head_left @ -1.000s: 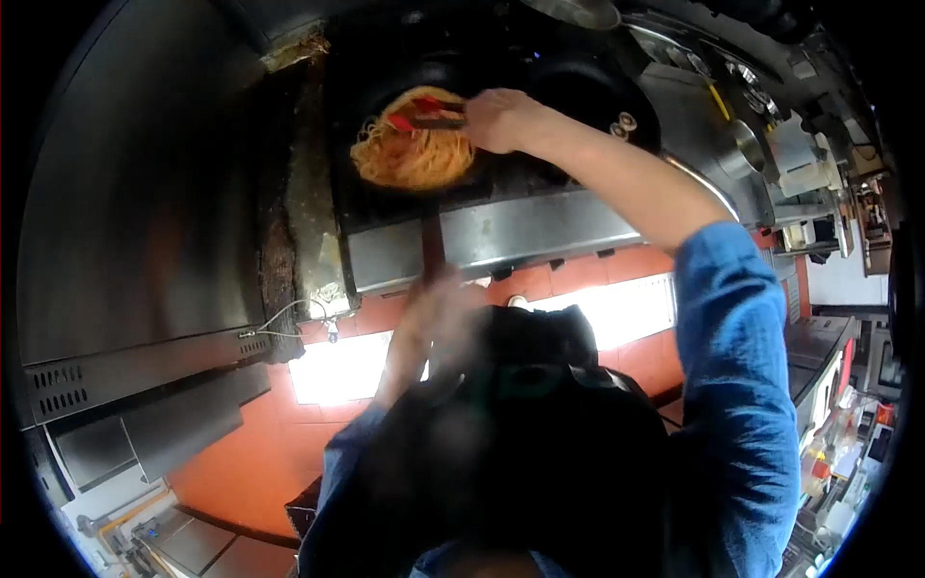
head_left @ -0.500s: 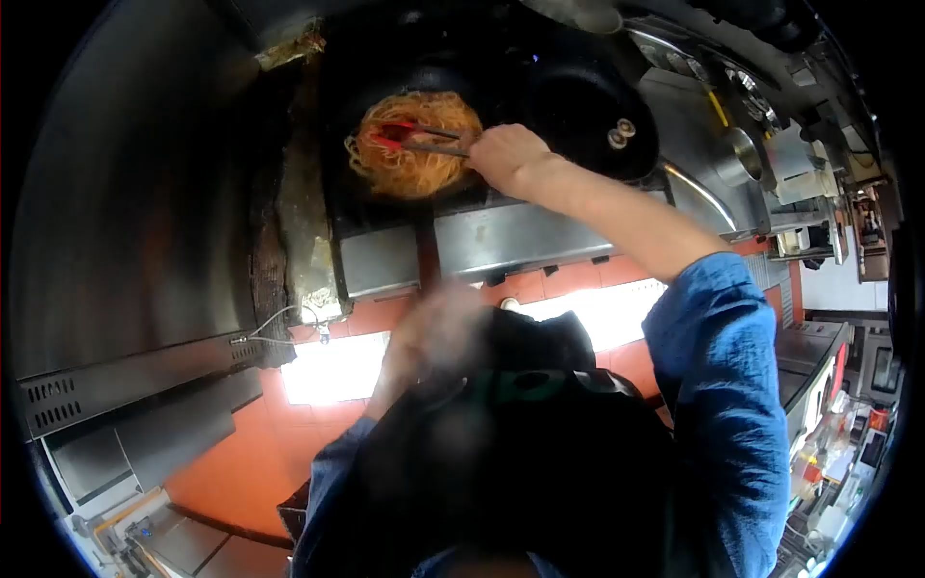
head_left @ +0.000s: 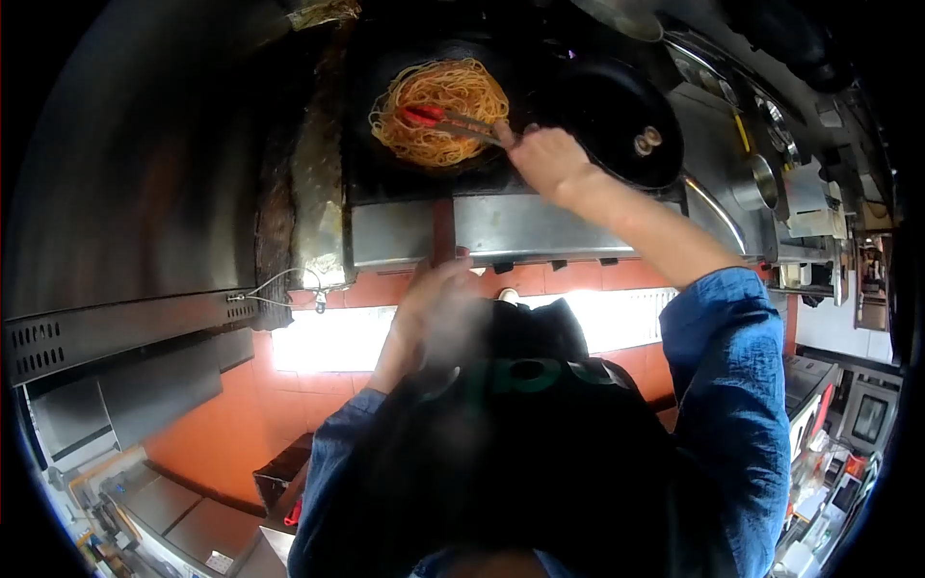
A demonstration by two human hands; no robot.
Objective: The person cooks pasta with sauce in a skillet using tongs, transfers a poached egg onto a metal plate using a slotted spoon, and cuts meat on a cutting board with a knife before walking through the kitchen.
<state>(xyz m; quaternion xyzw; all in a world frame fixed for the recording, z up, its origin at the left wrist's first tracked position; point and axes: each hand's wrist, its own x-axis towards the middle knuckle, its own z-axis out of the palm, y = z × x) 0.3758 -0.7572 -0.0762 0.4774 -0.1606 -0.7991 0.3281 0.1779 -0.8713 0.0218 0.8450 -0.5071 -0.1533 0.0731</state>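
Observation:
Sauced spaghetti [head_left: 438, 82] lies spread in a dark frying pan [head_left: 371, 159] on the stove. My right hand [head_left: 551, 162] is closed around metal tongs [head_left: 472, 128]. Their red tips [head_left: 422, 115] rest in the middle of the spaghetti, close together. The pan's handle [head_left: 442, 231] points toward me, and my left hand [head_left: 429, 299] is wrapped around its near end, partly blurred by a smear over the view.
A second dark pan [head_left: 602, 120] stands to the right, with two small pale round pieces [head_left: 647, 142] in it. Farther right is a metal pot [head_left: 761, 183]. A steel ledge [head_left: 559, 226] runs along the stove's front, and a greasy panel [head_left: 323, 173] borders the left.
In view, the pan and spaghetti sit higher and slightly to the right, as does the second pan. The tongs' red tips have come closer together. Both hands keep their holds.

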